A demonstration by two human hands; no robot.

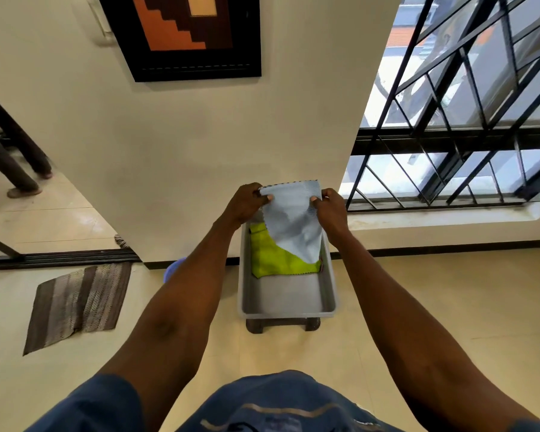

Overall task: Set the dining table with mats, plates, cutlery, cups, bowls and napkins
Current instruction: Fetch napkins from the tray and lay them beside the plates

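Observation:
A pale grey-blue cloth napkin [293, 219] hangs above a grey plastic tub [286, 310]. My left hand [247, 202] pinches its upper left corner and my right hand [331, 210] pinches its upper right edge. The napkin's lower part droops into the tub. Inside the tub, at its far end, lies a folded lime-green cloth [275, 260], partly hidden by the hanging napkin. The near half of the tub's floor is bare.
The tub rests on a low dark stool [282, 325] against a cream wall. A striped brown floor mat [78, 302] lies at the left. A barred window [468, 120] is at the right. Another person's legs [13, 163] stand far left. A purple object [173, 268] peeks behind my left forearm.

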